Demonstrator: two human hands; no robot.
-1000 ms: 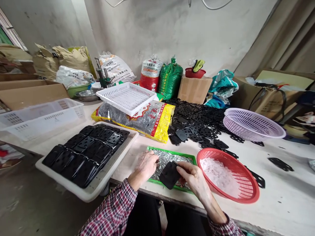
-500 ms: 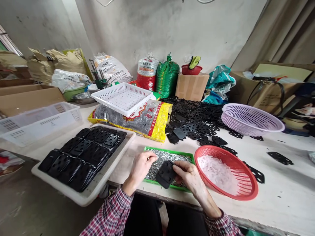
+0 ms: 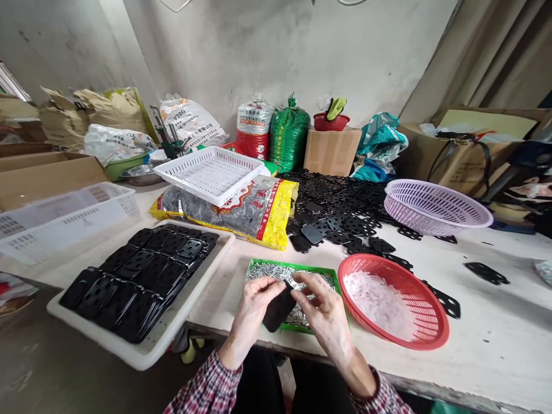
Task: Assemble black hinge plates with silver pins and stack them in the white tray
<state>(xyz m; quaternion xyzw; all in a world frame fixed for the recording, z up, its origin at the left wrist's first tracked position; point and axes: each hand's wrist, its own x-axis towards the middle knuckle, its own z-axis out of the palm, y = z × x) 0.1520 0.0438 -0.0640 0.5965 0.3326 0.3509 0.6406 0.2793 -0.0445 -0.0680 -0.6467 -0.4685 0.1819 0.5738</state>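
Above the green tray (image 3: 340, 315) of small silver metal pins (image 3: 271, 268), both my hands meet at a black plastic plate (image 3: 277, 310) held on a slant. My left hand (image 3: 252, 307) is closed in a pinch at the plate's upper edge; whatever is between its fingertips is too small or hidden. On the other side, the thumb and fingers of my right hand (image 3: 325, 310) grip the plate's upper right edge. A red basket (image 3: 426, 305) with whitish translucent small pieces (image 3: 377, 302) stands just right of the tray.
On the left, a white tray (image 3: 149, 353) carries rows of stacked black plates (image 3: 138, 270). Loose black plates (image 3: 336, 201) are heaped behind, beside a purple basket (image 3: 435, 210). A shallow white basket (image 3: 211, 172) lies on a yellow-edged bag (image 3: 276, 221). Sacks and cartons line the wall.
My left hand has moved right from over the pins to the plate's upper edge. The plate has been turned, and my right hand has shifted its fingers along its edge.
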